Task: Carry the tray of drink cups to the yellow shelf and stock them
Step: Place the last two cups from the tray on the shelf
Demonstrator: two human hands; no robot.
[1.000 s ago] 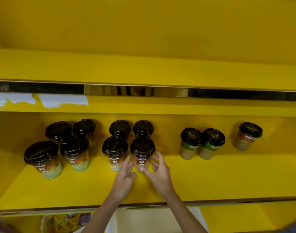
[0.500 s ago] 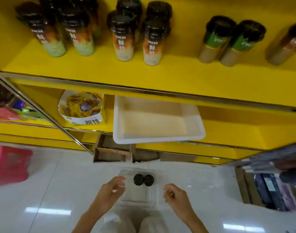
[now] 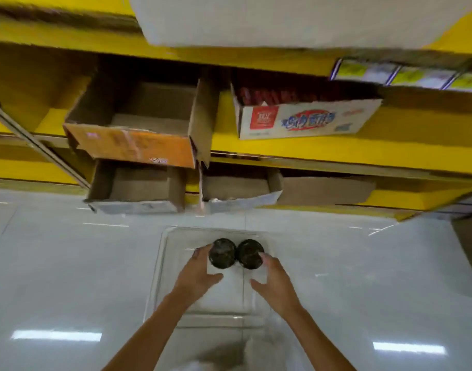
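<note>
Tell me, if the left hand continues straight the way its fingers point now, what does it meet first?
Most likely the left cup: the left hand already reaches its lid edge. Actual contact is unclear from above.

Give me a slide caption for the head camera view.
Both hands reach for two dark-lidded cups in a clear tray on the floor.

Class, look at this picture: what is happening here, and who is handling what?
A person bends over a clear tray on the white floor below the yellow shelf. Two dark-lidded cups remain in it. The left hand reaches around the left cup, and the right hand around the right cup. Neither cup looks lifted yet.
</note>
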